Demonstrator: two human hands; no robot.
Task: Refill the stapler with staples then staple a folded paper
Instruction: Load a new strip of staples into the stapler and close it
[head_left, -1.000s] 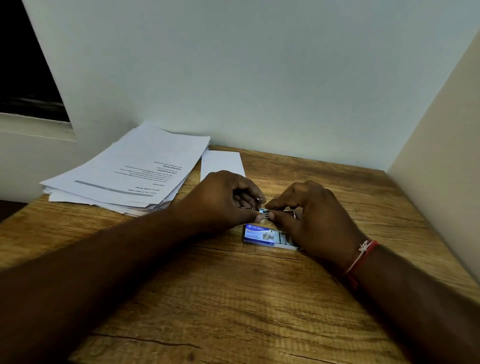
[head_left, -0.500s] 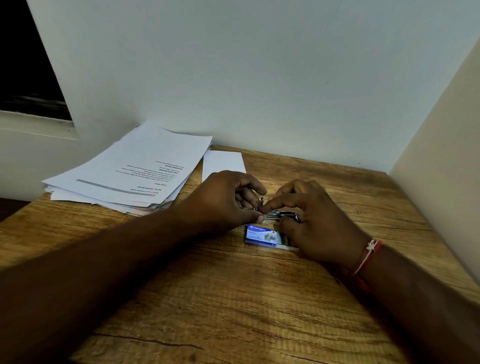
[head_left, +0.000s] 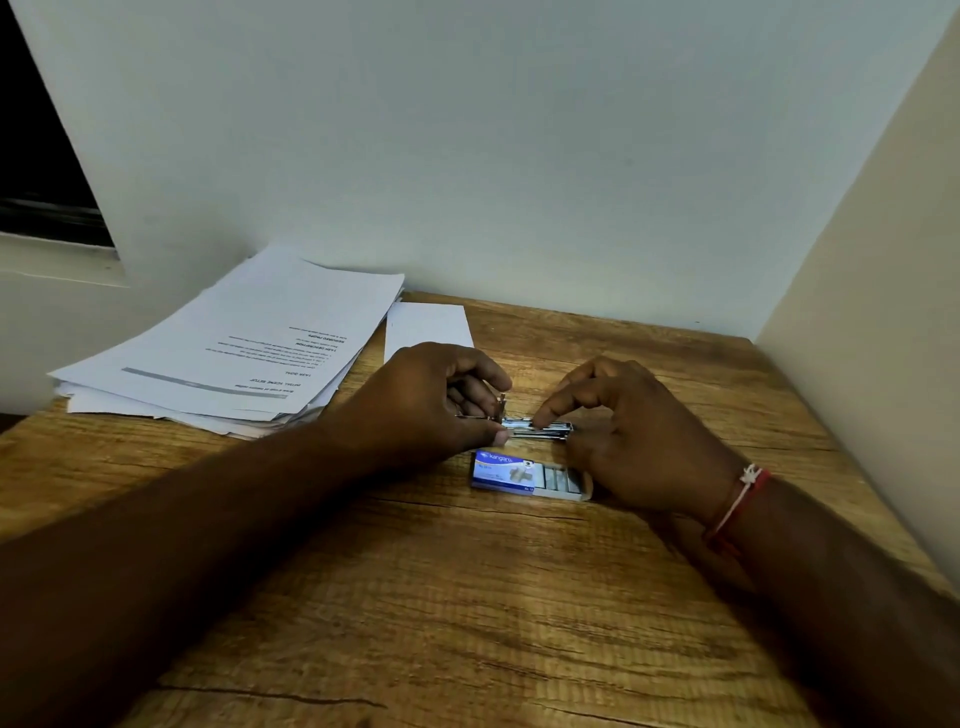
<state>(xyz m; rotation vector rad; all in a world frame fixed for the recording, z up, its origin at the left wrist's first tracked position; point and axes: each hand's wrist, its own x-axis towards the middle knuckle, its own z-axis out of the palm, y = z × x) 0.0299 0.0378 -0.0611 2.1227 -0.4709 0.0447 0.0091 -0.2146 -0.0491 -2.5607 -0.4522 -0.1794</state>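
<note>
A small metal stapler lies on the wooden table between my hands. My left hand grips its left end, thumb and fingers closed on it. My right hand hovers over its right part, index fingertip touching the top of the open staple channel, the other fingers curled. A blue staple box lies just in front of the stapler, its drawer slid out to the right with staple strips showing. A folded white paper lies behind my left hand.
A stack of printed sheets sits at the back left of the table, overhanging its edge. A pale wall runs along the back, and a cream wall closes the right side.
My right hand has drawn back to the right and lifted, uncovering the stapler's channel and the open drawer of the staple box. My left hand keeps its hold.
</note>
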